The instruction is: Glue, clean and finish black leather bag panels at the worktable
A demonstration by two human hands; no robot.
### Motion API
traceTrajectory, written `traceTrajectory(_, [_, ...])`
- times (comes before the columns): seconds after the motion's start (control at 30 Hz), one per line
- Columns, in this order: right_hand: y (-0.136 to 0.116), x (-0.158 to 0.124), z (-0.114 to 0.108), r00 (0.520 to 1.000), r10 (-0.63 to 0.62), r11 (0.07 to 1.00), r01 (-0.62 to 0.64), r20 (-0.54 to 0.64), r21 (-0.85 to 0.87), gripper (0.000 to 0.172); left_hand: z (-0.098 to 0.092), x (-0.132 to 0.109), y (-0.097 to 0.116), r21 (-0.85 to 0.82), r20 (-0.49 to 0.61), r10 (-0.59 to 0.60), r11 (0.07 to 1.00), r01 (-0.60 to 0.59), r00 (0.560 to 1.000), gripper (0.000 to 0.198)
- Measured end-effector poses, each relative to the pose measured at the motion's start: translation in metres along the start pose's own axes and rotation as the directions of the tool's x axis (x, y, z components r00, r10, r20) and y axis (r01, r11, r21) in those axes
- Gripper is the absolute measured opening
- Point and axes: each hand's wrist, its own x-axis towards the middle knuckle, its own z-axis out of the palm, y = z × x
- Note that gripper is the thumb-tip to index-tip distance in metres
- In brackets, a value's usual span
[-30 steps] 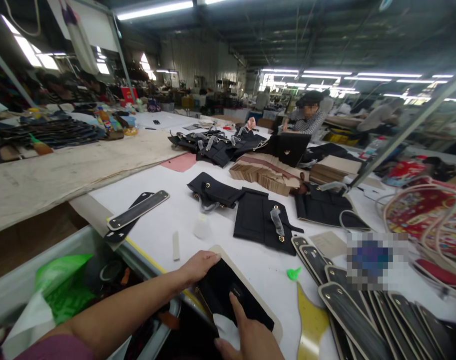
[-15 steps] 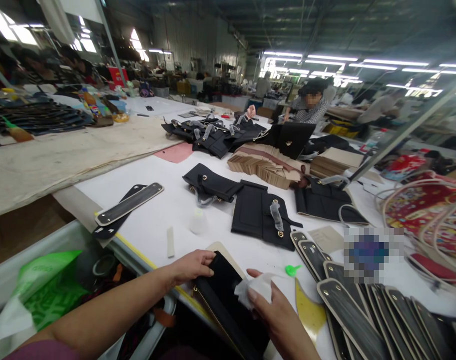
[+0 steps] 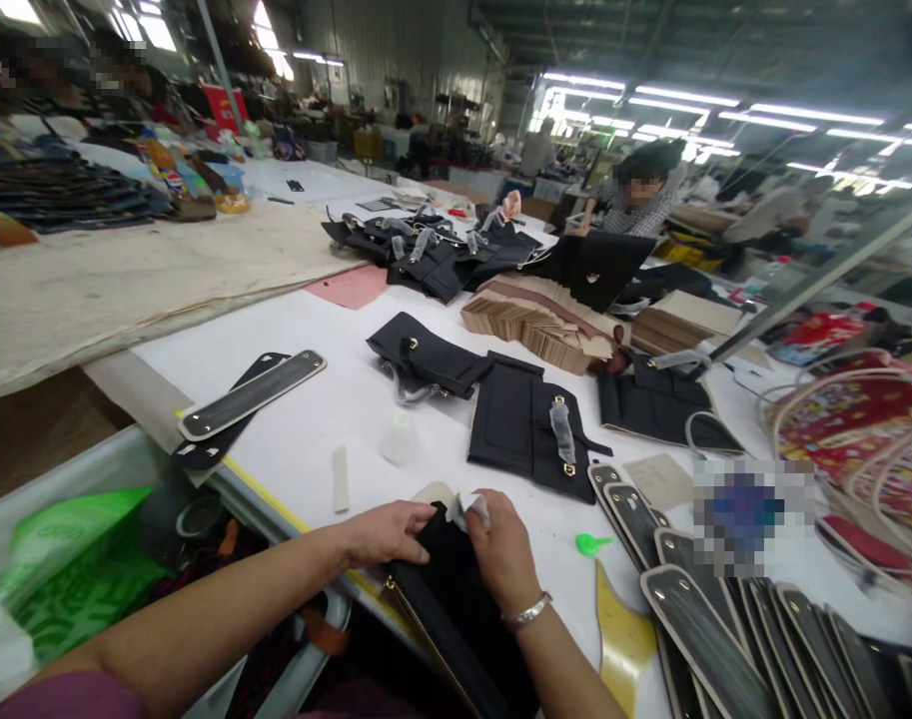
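Observation:
A black zippered bag piece (image 3: pixel 456 599) lies over the near table edge, its gold zipper running along its left side. My left hand (image 3: pixel 392 532) pinches the piece's upper left corner between thumb and fingers. In my right hand (image 3: pixel 504 554) is a crumpled white cloth (image 3: pixel 470 507), pressed at the top of the black piece; whether it is cloth or paper is hard to tell. A beige panel (image 3: pixel 433 492) shows behind the top edge. Beyond my hands lie black bag parts (image 3: pixel 504 424) with plastic-wrapped handles.
Long dark strips with pale edges (image 3: pixel 714 629) are piled at right, beside a yellow template (image 3: pixel 621 639) and a green cap (image 3: pixel 591 544). A bin with a green bag (image 3: pixel 88 559) stands at left. A co-worker (image 3: pixel 635 195) is across the table.
My right hand has moved up and left with the white cloth, from the middle of the black piece to its top edge. My left hand keeps its grip. The view has shifted slightly.

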Motion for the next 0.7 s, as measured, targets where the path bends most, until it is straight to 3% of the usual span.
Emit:
traceTrajectory(0.03, [0.003, 0.001, -0.001, 1.0, 0.031, 0.999, -0.031, -0.001, 0.016, 0.015, -0.001, 0.0, 0.001, -0.021, 0.024, -0.005, 1.0, 0.005, 1.0, 0.038])
traceTrajectory(0.17, [0.005, 0.004, -0.002, 0.964, -0.021, 0.989, -0.018, 0.265, 0.144, 0.013, -0.005, -0.001, 0.003, 0.021, 0.064, 0.022, 0.999, -0.024, 0.998, 0.044])
traceTrajectory(0.2, [0.007, 0.007, -0.003, 0.971, 0.011, 0.991, -0.042, 0.24, 0.128, 0.015, -0.006, -0.001, 0.003, 0.019, 0.076, 0.025, 0.999, -0.026, 0.997, 0.046])
traceTrajectory(0.27, [0.013, 0.014, -0.006, 0.988, 0.135, 0.987, -0.141, 0.072, 0.077, 0.023, -0.009, -0.001, 0.002, 0.0, 0.104, 0.005, 1.0, -0.005, 0.995, 0.051])
traceTrajectory(0.33, [0.022, 0.02, -0.012, 0.97, 0.236, 0.97, -0.231, -0.06, 0.075, 0.035, -0.013, -0.001, 0.0, -0.003, 0.123, -0.025, 1.0, 0.025, 0.992, 0.058])
traceTrajectory(0.4, [0.031, 0.022, -0.021, 0.951, 0.298, 0.951, -0.29, -0.08, 0.105, 0.042, -0.015, -0.002, -0.001, 0.003, 0.143, -0.032, 0.999, 0.032, 0.989, 0.065])
traceTrajectory(0.53, [0.039, 0.013, -0.033, 0.918, 0.396, 0.906, -0.391, 0.0, 0.162, 0.039, -0.017, -0.003, 0.0, -0.021, 0.182, -0.038, 0.999, 0.043, 0.983, 0.069])
traceTrajectory(0.63, [0.038, 0.006, -0.033, 0.942, 0.334, 0.94, -0.331, -0.029, 0.078, 0.032, -0.018, -0.003, 0.0, -0.031, 0.184, -0.051, 0.998, 0.058, 0.982, 0.068])
traceTrajectory(0.7, [0.035, 0.004, -0.03, 0.985, 0.148, 0.988, -0.151, -0.092, -0.03, 0.026, -0.018, -0.003, -0.001, -0.022, 0.174, -0.053, 0.998, 0.058, 0.983, 0.065])
